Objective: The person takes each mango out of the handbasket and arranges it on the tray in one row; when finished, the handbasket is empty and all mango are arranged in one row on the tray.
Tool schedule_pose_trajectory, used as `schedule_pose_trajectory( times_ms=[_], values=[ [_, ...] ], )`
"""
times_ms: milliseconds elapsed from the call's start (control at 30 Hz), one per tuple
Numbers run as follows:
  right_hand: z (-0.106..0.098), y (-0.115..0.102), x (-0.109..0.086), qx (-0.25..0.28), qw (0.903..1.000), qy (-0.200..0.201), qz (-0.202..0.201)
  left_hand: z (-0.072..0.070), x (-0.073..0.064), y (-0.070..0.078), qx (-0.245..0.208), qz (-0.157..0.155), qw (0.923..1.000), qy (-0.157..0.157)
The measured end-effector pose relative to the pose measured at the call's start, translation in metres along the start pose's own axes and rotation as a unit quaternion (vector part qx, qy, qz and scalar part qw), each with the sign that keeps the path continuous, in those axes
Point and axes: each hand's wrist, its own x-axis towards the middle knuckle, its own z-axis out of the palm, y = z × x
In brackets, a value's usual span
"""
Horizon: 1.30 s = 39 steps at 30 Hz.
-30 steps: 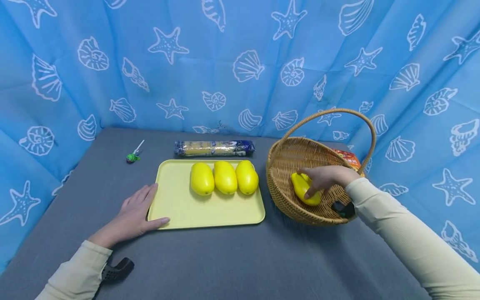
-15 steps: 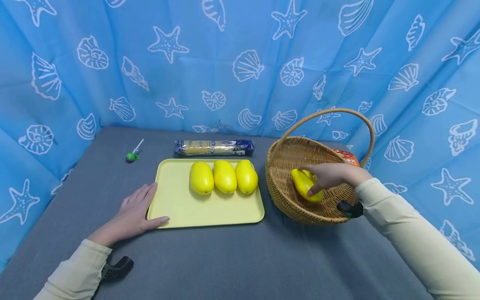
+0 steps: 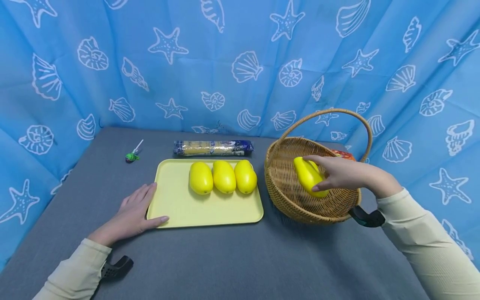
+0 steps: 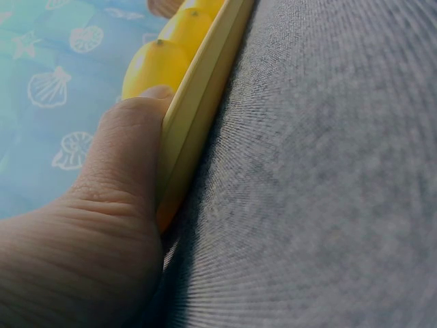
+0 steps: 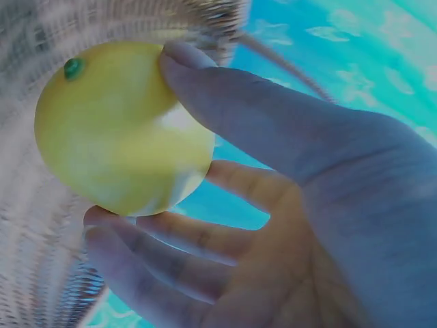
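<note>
In the head view my right hand [image 3: 346, 173] holds a yellow mango [image 3: 308, 180] over the wicker basket [image 3: 275, 183], thumb on the near side and fingers on the far side. The right wrist view shows this mango [image 5: 116, 130] with a green stem spot between thumb and fingertips. My left hand [image 3: 131, 214] rests at the left end of the pale yellow tray [image 3: 176, 208], fingers straight along its side. Its thumb [image 4: 126, 147] lies over the tray's rim. Three yellow mangoes [image 3: 224, 177] lie side by side on the tray.
A clear-and-blue packet of noodles [image 3: 213, 148] lies behind the tray. A green-wrapped lollipop [image 3: 133, 155] is at the far left. Behind the basket, whose tall handle [image 3: 330, 111] arches upward, a red packet [image 3: 343, 154] partly shows. A blue curtain [image 3: 225, 62] surrounds the grey table [image 3: 225, 262].
My right hand has lifted the mango up from the basket's inside and drawn slightly to the right. My left hand and the tray have stayed in place.
</note>
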Motion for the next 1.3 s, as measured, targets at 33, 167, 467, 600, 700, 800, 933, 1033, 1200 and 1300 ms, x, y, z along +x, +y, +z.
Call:
schedule_pose_trajectory(
  times_ms=[33, 167, 467, 600, 700, 800, 933, 1033, 1200, 1300],
  values=[
    [0.0, -0.003, -0.003, 0.001, 0.9999, 0.01, -0.004, 0.001, 0.0, 0.0, 0.001, 0.001, 1.0, 0.0],
    [0.001, -0.017, -0.016, -0.006, 0.9972, 0.067, -0.031, 0.002, 0.0, -0.002, -0.003, 0.006, 1.0, 0.003],
    [0.004, -0.057, -0.043, -0.018, 0.9853, 0.141, -0.096, 0.001, 0.001, -0.002, -0.003, 0.011, 0.9999, 0.003],
    [0.006, -0.076, -0.043, -0.025, 0.9762, 0.164, -0.14, 0.001, 0.0, -0.003, -0.005, 0.006, 1.0, 0.004],
    [0.014, -0.091, -0.035, -0.016, 0.9688, 0.177, -0.172, 0.001, 0.001, -0.004, -0.001, 0.003, 1.0, 0.002],
    [0.022, -0.107, -0.02, 0.007, 0.9649, 0.185, -0.186, 0.002, 0.002, -0.004, 0.002, 0.004, 1.0, 0.0],
    [0.031, -0.135, 0.01, 0.052, 0.9682, 0.169, -0.176, 0.0, 0.0, -0.005, 0.001, 0.005, 1.0, 0.006],
    [0.039, -0.158, 0.035, 0.08, 0.9705, 0.148, -0.173, 0.0, -0.001, -0.005, 0.002, 0.009, 0.9999, 0.012],
    [0.048, -0.193, 0.074, 0.07, 0.9756, 0.118, -0.171, 0.002, 0.0, -0.006, 0.006, 0.02, 0.9995, 0.024],
    [0.051, -0.207, 0.097, 0.039, 0.9797, 0.105, -0.166, 0.003, 0.0, -0.006, 0.003, 0.024, 0.9994, 0.026]
  ],
)
